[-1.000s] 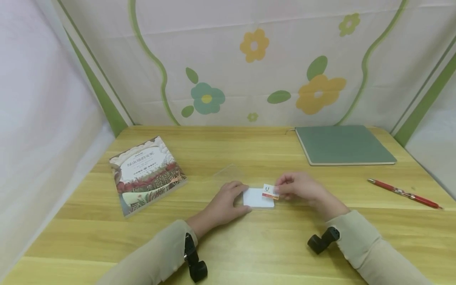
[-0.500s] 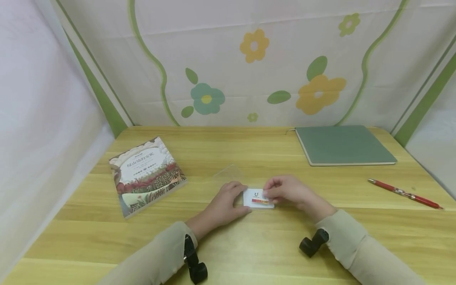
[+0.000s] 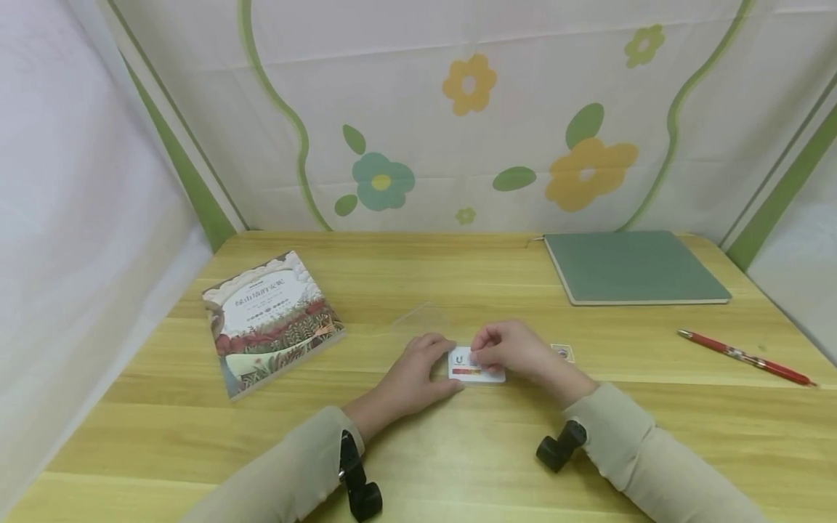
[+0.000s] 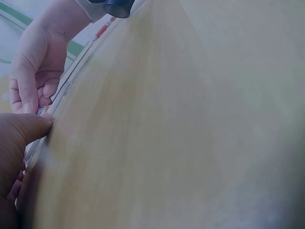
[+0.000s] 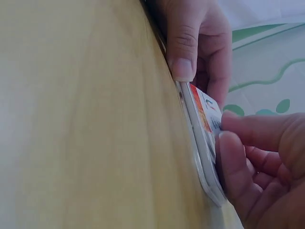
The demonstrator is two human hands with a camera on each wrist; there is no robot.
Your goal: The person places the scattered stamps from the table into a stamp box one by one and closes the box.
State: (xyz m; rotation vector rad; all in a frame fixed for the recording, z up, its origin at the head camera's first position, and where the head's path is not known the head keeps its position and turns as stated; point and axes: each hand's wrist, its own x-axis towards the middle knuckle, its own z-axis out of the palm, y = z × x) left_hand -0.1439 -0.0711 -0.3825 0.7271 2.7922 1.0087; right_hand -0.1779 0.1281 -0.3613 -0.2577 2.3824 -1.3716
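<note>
A small flat white case (image 3: 494, 378) with rounded corners lies at the middle of the table. My left hand (image 3: 410, 374) holds its left end, thumb at the near corner and fingers at the far one. Over the case's top lies a small printed card (image 3: 461, 371) with a U-shaped logo and a red-orange band. My right hand (image 3: 519, 354) pinches this card by its right side between thumb and index finger. In the right wrist view the printed card (image 5: 202, 109) lies along the top of the white case (image 5: 196, 129), whose side shows two layers.
A clear plastic piece (image 3: 421, 317) lies behind my left hand. Just right of my right hand is a small square sticker-like piece (image 3: 562, 353). An illustrated book (image 3: 271, 319) lies left, a green notebook (image 3: 634, 267) back right, a red pen (image 3: 745, 357) right.
My right hand has moved left with the card, from beside the case to over its top. The small square piece on the table has come into view. My left hand stays put.
</note>
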